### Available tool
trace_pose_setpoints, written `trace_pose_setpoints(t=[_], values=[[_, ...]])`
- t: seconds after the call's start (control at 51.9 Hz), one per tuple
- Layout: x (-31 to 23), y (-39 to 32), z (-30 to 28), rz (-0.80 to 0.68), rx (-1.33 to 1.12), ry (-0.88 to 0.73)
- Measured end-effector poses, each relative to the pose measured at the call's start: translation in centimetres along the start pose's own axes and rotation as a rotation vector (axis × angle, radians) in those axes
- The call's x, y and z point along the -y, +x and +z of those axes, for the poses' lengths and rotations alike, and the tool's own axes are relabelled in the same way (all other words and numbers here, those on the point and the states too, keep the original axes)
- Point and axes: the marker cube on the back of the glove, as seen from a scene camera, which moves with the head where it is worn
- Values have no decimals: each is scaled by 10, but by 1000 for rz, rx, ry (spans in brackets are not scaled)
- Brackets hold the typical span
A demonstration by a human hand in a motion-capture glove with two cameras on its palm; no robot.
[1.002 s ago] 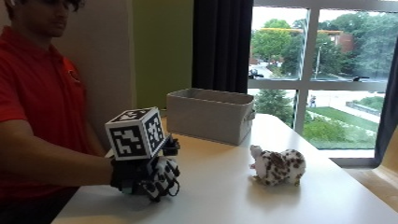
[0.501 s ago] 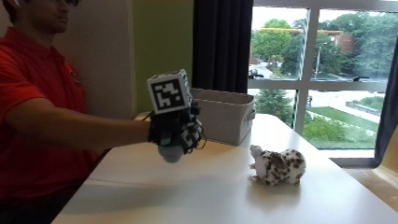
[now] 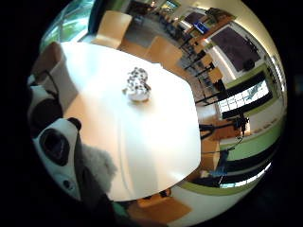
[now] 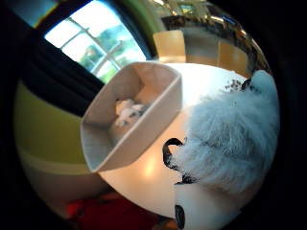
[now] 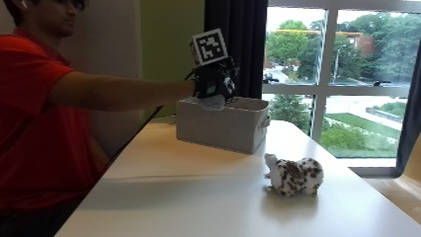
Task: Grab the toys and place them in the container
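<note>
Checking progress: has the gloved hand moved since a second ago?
Yes. The gloved right hand rose from the table near the person to above the container, carrying a grey fluffy toy.

Spotted toy point(image 5: 294, 176) on table point(image 5: 184, 197), before container point(image 5: 222, 123)

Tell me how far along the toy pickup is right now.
Done: one pale toy already lies inside the grey fabric container. In hand: the black-gloved right hand holds a fluffy white plush toy above the container's open top, not yet released. Left: the brown-spotted white plush animal stands on the white table.
</note>
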Motion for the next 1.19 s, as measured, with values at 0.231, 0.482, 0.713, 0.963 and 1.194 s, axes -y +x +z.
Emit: trace_pose_setpoints(t=[0.231,0.482,0.713,0.963,1.194], values=[[44,-69,-21,-48,65,12],[82,-129,-50,-97,107,26],[100,-189,-60,-150,211,71],[104,-202,-60,-156,318,60],[89,-193,-50,-195,375,-102]])
